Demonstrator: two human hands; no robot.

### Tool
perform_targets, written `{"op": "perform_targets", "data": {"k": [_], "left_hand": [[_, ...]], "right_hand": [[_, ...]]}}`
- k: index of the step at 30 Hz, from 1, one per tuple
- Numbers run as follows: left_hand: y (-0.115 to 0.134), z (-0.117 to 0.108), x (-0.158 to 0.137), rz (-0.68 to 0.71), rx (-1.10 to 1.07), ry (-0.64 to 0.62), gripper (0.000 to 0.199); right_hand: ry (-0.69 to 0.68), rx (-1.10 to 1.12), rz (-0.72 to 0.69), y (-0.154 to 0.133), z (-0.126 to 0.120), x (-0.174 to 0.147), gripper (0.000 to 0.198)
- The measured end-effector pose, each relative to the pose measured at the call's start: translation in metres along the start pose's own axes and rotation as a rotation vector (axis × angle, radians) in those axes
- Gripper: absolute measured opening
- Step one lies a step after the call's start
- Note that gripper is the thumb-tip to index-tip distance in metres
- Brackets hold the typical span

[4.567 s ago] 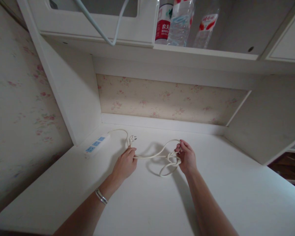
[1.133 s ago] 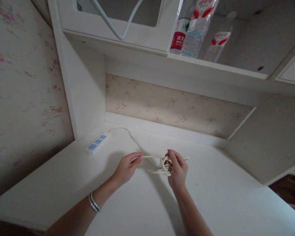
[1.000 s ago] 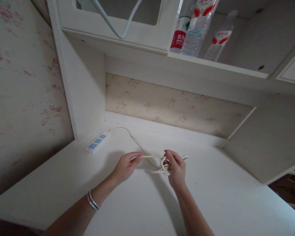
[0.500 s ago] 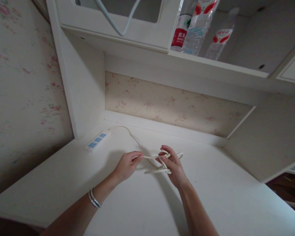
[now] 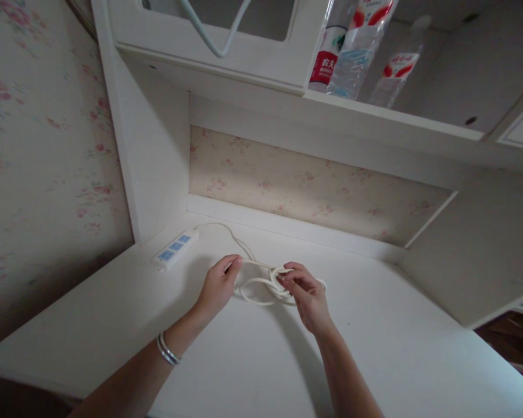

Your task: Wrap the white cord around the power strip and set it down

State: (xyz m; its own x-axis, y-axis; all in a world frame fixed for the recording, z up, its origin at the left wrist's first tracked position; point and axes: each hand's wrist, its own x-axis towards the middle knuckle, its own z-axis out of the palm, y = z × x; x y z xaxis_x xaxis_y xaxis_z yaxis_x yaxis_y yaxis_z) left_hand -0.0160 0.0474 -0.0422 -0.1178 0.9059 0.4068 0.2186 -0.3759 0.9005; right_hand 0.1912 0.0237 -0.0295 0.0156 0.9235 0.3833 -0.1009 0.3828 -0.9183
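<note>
A white power cord (image 5: 258, 281) lies in tangled loops between my two hands, over the white desk. My left hand (image 5: 220, 283), with silver bangles at the wrist, pinches one stretch of it between thumb and fingers. At the right of the tangle, my right hand (image 5: 305, 293) grips the looped part with thumb and fingertips. From the loops the cord runs back and left to a white power strip (image 5: 175, 248) with blue socket faces. The fingertips of my right hand partly hide the crossing strands.
The white desk top (image 5: 253, 360) extends under both arms. A side panel (image 5: 157, 145) rises at the left. Overhead is a cabinet shelf (image 5: 392, 119) with a clear plastic bottle (image 5: 353, 58) among others, and a pale bent tube (image 5: 218, 49) hangs before the cabinet door.
My left hand has shifted left and slightly up with its stretch of cord. The loops near my right hand have spread into wider rings. The power strip stays put.
</note>
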Motion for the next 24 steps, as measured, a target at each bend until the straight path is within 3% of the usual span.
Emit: {"op": "perform_targets", "data": {"k": [3, 8, 17, 24], "left_hand": [[0.0003, -0.0018, 0.0011, -0.003, -0.007, 0.027, 0.035], [-0.0010, -0.0018, -0.0003, -0.025, 0.016, -0.073, 0.036], [0.0050, -0.0007, -0.0049, 0.097, 0.023, -0.276, 0.028], [0.0066, -0.0041, -0.0021, 0.096, 0.035, -0.360, 0.029]], "right_hand": [[0.012, -0.122, -0.027, 0.0023, -0.0016, 0.0015, 0.011], [0.129, 0.068, -0.009, 0.0049, -0.0002, 0.0036, 0.025], [-0.081, 0.068, 0.162, 0.0025, -0.0012, -0.0035, 0.024], [-0.136, 0.052, 0.159, 0.0046, -0.0005, -0.0039, 0.023]]}}
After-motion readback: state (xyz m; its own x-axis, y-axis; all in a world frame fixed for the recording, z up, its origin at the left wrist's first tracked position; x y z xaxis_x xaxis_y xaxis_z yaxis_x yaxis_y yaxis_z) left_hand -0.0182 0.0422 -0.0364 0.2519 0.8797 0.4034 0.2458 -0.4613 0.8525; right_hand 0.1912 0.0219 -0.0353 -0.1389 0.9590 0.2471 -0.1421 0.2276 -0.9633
